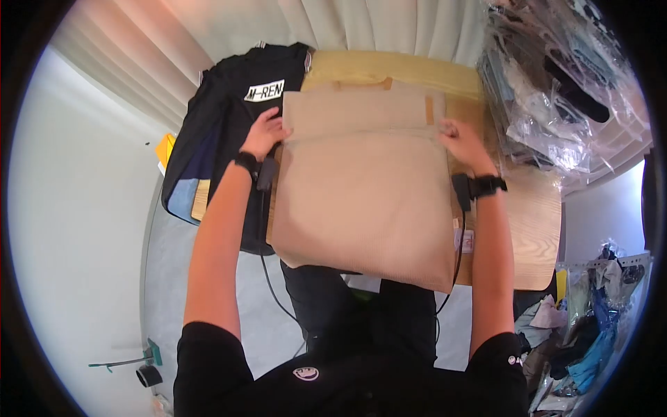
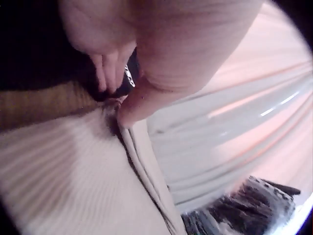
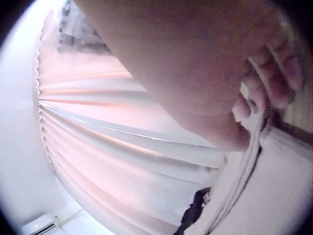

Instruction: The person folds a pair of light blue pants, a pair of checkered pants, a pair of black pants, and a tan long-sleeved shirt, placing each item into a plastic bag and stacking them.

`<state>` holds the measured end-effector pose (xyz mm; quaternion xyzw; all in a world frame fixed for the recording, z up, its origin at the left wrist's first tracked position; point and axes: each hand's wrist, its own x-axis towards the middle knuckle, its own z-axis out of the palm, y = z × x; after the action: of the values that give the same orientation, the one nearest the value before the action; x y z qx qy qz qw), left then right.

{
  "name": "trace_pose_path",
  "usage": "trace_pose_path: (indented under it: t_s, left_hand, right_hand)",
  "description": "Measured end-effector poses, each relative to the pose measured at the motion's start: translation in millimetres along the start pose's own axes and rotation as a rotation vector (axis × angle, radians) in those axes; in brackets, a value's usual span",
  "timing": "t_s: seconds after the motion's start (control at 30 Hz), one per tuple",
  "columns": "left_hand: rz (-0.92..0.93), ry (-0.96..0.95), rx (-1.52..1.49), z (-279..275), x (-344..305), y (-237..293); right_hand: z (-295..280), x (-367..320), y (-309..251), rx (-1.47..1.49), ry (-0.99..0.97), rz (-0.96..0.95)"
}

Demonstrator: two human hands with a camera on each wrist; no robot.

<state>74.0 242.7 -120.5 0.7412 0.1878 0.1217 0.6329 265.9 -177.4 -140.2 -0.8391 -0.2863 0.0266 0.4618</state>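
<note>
A beige ribbed garment (image 1: 361,201), folded into a rectangle, lies over the table's front edge with a folded band across its upper part. My left hand (image 1: 267,133) pinches the left edge of that band; in the left wrist view the thumb and a finger of the hand (image 2: 146,63) meet at the fold. At the band's right edge, my right hand (image 1: 461,142) grips the cloth with curled fingers. The right wrist view shows this hand (image 3: 210,73) with its thumb against the layered edge of the garment (image 3: 283,181).
A black garment (image 1: 229,118) with a white lettered patch lies at the left. Yellowish material (image 1: 396,66) is behind the beige garment. Plastic-wrapped clothes (image 1: 549,90) pile up at the back right, beside the wooden table (image 1: 535,229). Pale curtains (image 1: 389,24) hang behind.
</note>
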Motion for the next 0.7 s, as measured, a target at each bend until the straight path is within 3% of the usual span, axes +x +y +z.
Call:
trace_pose_path:
  t_s: [0.07, 0.17, 0.2, 0.27, 0.33, 0.37, 0.4, 0.43, 0.47, 0.53, 0.6, 0.7]
  left_hand:
    - [0.021, -0.010, 0.046, 5.9, -26.1, 5.9]
    - [0.016, -0.116, 0.187, 16.0, -95.0, 21.9]
    - [0.025, -0.169, 0.235, 23.4, -128.2, 33.0]
    - [0.175, -0.237, 0.569, 25.2, -188.2, 32.0]
    - [0.278, -0.229, 0.822, 36.9, -243.1, 28.5]
    - [0.276, -0.236, 0.817, 42.6, -260.6, 20.8]
    - [0.303, -0.183, 1.060, 48.2, -274.3, 12.8]
    - [0.330, -0.126, 1.302, 50.9, -280.0, 6.0]
    - [0.326, -0.131, 1.298, 47.7, -278.0, -10.9]
    - [0.641, 0.101, 1.403, 39.8, -268.0, -48.2]
    - [0.675, 0.142, 1.351, 34.2, -255.0, -57.5]
    - [0.834, 0.213, 1.152, 30.4, -237.4, -57.7]
  right_hand:
    - [-11.3, -26.3, -11.6, 0.016, -0.033, -0.039]
    - [-41.9, -96.0, -79.8, -0.073, -0.065, 0.035]
    - [-48.5, -123.1, -96.5, -0.146, -0.094, -0.038]
    - [-47.8, -174.8, -111.9, -0.282, -0.086, -0.229]
    - [-46.7, -209.9, -118.5, -0.229, -0.203, -0.238]
    - [-43.0, -224.0, -122.8, -0.334, -0.264, -0.272]
    - [-41.0, -232.6, -124.9, -0.440, -0.324, -0.308]
    - [-38.9, -238.4, -120.0, -0.442, -0.325, -0.301]
    - [-34.6, -244.5, -109.2, -0.584, -0.345, -0.335]
    - [-27.1, -251.3, -91.9, -0.725, -0.369, -0.374]
    - [-20.5, -253.9, -80.3, -0.759, -0.215, -0.456]
    - [-19.4, -255.4, -70.7, -0.704, -0.140, -0.472]
